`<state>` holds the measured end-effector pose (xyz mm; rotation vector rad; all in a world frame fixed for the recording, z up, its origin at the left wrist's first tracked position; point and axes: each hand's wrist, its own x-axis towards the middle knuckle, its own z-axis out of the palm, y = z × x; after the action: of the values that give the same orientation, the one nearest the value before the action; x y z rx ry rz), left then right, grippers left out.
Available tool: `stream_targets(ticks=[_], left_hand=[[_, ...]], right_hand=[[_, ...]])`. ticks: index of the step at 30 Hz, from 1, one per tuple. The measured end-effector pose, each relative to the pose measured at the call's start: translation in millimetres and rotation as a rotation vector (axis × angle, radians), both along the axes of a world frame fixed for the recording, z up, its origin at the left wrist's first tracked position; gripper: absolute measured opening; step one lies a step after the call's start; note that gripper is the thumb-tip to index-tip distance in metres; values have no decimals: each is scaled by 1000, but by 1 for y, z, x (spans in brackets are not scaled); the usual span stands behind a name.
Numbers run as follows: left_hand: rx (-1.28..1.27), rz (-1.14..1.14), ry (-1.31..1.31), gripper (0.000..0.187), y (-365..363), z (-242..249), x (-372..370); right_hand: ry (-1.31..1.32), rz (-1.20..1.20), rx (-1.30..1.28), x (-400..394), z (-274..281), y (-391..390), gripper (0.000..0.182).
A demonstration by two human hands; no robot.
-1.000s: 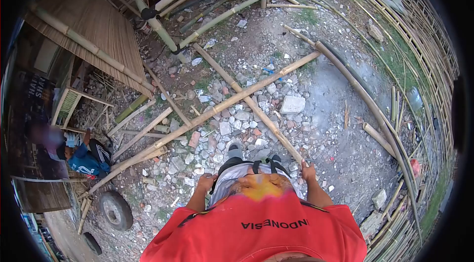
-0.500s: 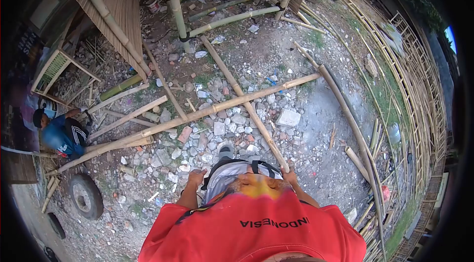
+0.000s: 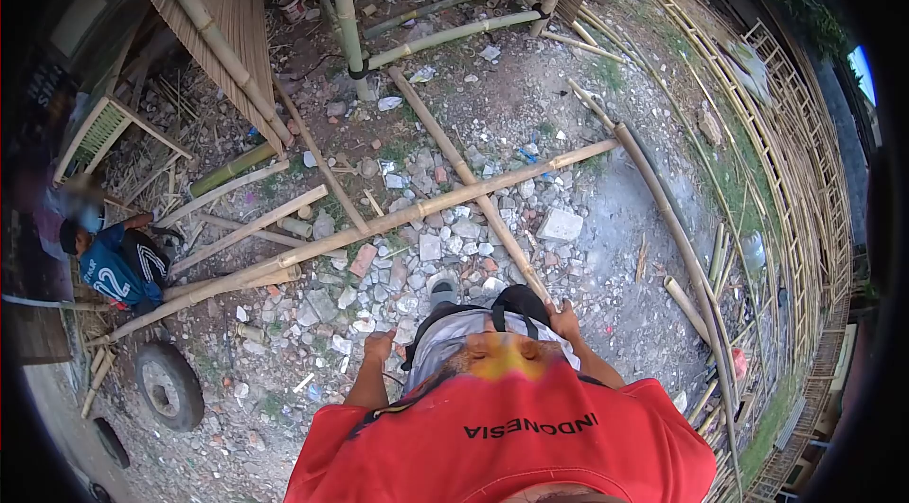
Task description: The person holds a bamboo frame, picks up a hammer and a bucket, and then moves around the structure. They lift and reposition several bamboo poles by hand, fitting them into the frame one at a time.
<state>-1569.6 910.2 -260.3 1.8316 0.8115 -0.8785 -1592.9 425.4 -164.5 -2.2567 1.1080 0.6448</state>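
My right hand [image 3: 563, 321] is closed at the near end of a bamboo pole [image 3: 445, 145], beside my right thigh. This pole runs away from me and crosses a longer bamboo pole [image 3: 379, 224] that lies slantwise over the rubble. My left hand [image 3: 379, 348] hangs by my left side with its fingers curled in, and nothing shows in it. Below both hands lies stony ground [image 3: 355, 314] with broken brick and pale rocks.
At the left a person [image 3: 118, 266] in a blue shirt crouches by the long pole's end, near a tyre [image 3: 169, 386]. A bamboo frame [image 3: 454, 48] stands ahead. A bent pole [image 3: 668, 219] and stacked bamboo [image 3: 795, 190] lie to the right. A pale block [image 3: 560, 224] sits among the stones.
My right hand and the near pole end have moved slightly up in view. My left hand has shifted a little right and down. The crouching person's head and body have turned slightly.
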Motion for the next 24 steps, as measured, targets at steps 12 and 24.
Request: stream_targets(ticks=[12, 24], left_hand=[[6, 115, -7, 47, -33, -2, 38], [136, 242, 39, 52, -94, 27, 128]], right_hand=[[1, -24, 55, 68, -1, -11, 100], [-82, 51, 143, 209, -74, -85, 96]])
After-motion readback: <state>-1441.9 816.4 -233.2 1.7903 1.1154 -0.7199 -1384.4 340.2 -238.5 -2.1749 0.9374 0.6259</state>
